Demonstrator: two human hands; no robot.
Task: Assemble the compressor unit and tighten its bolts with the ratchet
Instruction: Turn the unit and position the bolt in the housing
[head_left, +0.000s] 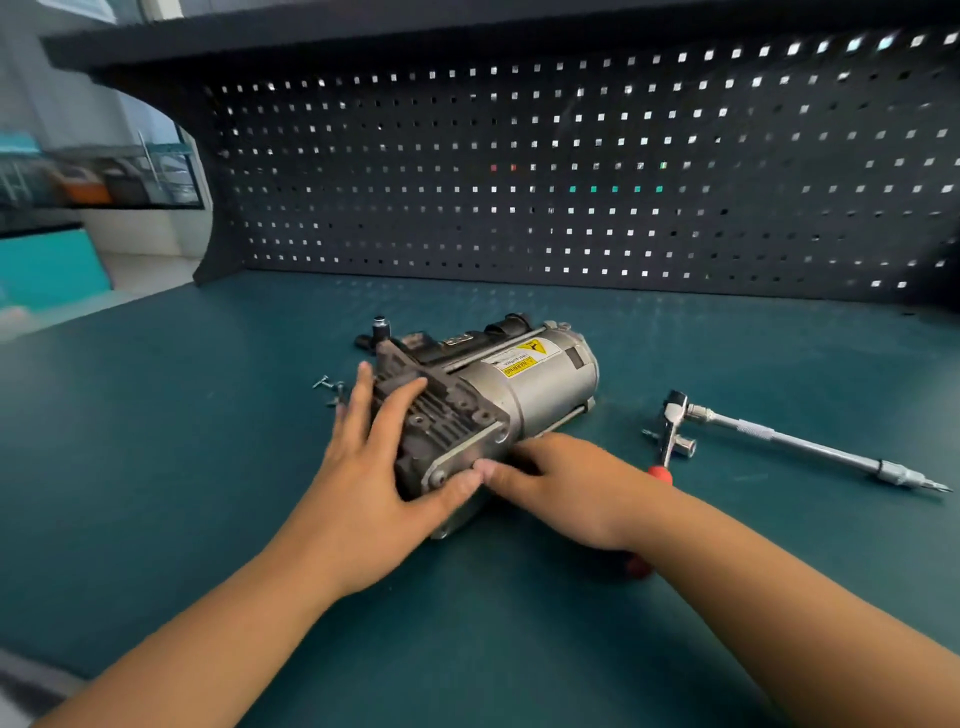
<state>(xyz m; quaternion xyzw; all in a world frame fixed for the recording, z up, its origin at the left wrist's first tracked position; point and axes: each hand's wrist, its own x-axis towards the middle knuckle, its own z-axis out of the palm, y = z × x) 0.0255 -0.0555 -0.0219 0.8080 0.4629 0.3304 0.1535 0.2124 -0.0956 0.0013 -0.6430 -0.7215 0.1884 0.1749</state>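
Note:
The compressor unit lies on its side in the middle of the green bench, a silver motor cylinder with a yellow warning label and a dark finned head at its near end. My left hand holds that dark head, fingers over its top and thumb against the near face. Beside it my right hand grips the lower near edge of the unit, fingertips meeting the left thumb. Several loose bolts lie just left of the unit. The ratchet lies to the right, with a red-handled tool partly hidden under my right forearm.
A long chrome extension bar stretches right from the ratchet toward the bench's right edge. A small dark fitting stands behind the unit. A black pegboard walls the back of the green bench.

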